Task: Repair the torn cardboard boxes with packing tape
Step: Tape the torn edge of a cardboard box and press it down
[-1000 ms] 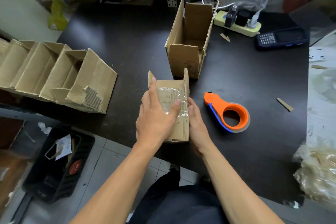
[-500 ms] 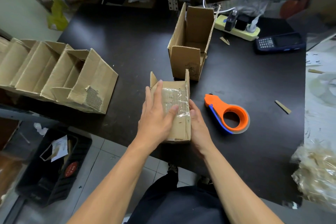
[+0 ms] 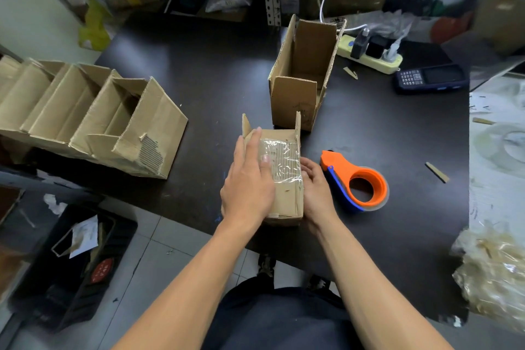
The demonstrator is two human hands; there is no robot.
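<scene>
A small cardboard box [image 3: 287, 193] lies on its side near the front edge of the dark table [image 3: 216, 88], with a patch of clear tape [image 3: 284, 162] across its upper face. My left hand [image 3: 248, 182] lies flat on the box's left half, fingers straight, thumb on the tape. My right hand [image 3: 316, 190] rests against the box's right side, fingers loosely bent along it. An orange and blue tape dispenser [image 3: 355, 182] lies on the table just right of my right hand. A taller open box [image 3: 301, 79] stands behind the small one.
A row of open cardboard boxes [image 3: 85, 116] sits at the table's left edge, the nearest with a torn patch. A power strip [image 3: 372, 54], a handheld scanner [image 3: 429, 78] and cardboard scraps [image 3: 437, 172] lie at the back right. Crumpled plastic [image 3: 494, 273] is at the right.
My left hand has slid back along the box's top, its thumb smoothing the tape. My right hand stays against the box's right side. The dispenser has not moved.
</scene>
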